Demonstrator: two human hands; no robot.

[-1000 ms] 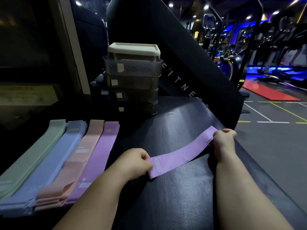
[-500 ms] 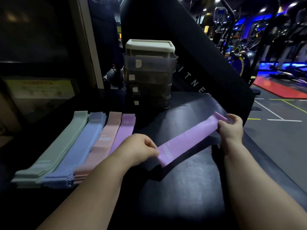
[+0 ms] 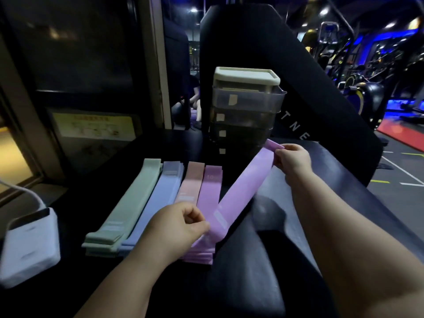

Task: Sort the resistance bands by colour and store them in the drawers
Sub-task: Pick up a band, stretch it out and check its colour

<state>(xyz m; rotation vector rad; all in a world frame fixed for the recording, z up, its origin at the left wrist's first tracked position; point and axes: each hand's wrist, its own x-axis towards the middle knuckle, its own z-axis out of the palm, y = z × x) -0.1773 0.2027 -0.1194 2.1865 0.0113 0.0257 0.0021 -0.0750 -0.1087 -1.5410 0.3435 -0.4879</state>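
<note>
Left grip: your left grip (image 3: pixel 176 228) is closed on the near end of a purple band (image 3: pixel 241 193), which it pinches between the thumb and the curled fingers.
Right grip: your right grip (image 3: pixel 293 159) pinches the far end of the same band. A short piece of it sticks out past the fingers.
Band: it runs flat and slanted between your two grips, lifted off the worktop (image 3: pixel 298 260). Its near end is over the near end of the purple pile (image 3: pixel 210 191), and its far end is just in front of the drawers (image 3: pixel 245 111).
Piles: four piles lie side by side on the left part of the worktop. From left to right they are the green pile (image 3: pixel 133 203), the blue pile (image 3: pixel 158 198), the pink pile (image 3: pixel 190 182) and the purple pile. Their long sides touch or almost touch.
Drawers: a stack of grey see-through drawers with a cream lid stands at the back of the worktop, behind the piles and a little to the right. Each front carries a small pale label. If something is inside, you cannot tell.
Left edge: a white box (image 3: pixel 27 244) with a white cable (image 3: pixel 25 191) lies apart from the piles.
</note>
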